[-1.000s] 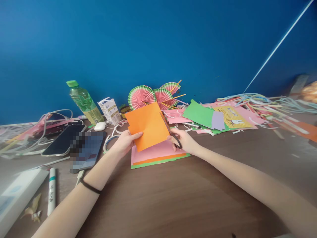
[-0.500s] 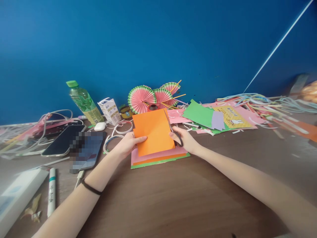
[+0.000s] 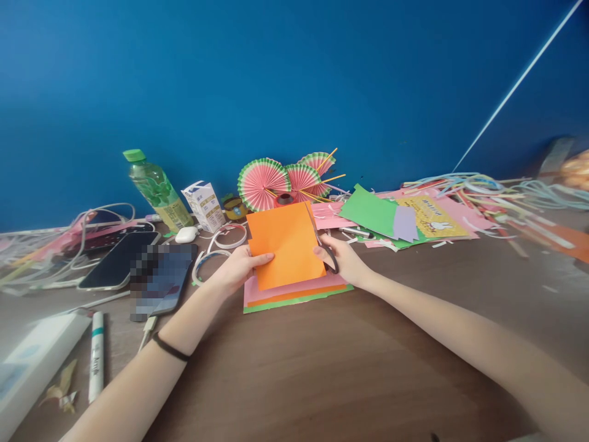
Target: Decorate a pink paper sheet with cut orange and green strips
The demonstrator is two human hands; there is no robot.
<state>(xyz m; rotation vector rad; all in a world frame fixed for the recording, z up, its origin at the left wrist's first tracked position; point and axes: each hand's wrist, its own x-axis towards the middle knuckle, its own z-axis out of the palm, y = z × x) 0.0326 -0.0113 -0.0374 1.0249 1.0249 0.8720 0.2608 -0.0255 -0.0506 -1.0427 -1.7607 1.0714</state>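
Between my hands an orange sheet of paper [image 3: 289,239] is held up, tilted toward me. My left hand [image 3: 240,265] pinches its left edge, thumb on the front and the other fingers behind. At the right edge my right hand [image 3: 344,261] is closed on a pair of scissors [image 3: 334,259]; a dark handle loop shows, and the blades lie along the sheet's edge, mostly hidden by it. Below the orange sheet, a stack of pink, orange and green paper [image 3: 299,298] lies on the table.
Folded pink-and-green paper fans [image 3: 264,183] stand by the wall. Left are a green-capped bottle [image 3: 159,190], a small carton [image 3: 204,205], phones [image 3: 118,261] and a marker [image 3: 96,356]. Green paper [image 3: 368,212], a yellow pack [image 3: 432,218] and paper strips [image 3: 469,184] lie to the right.
Almost nothing differs. My right hand with the scissors has shifted very slightly left; the orange sheet and my left hand hold nearly the same position.
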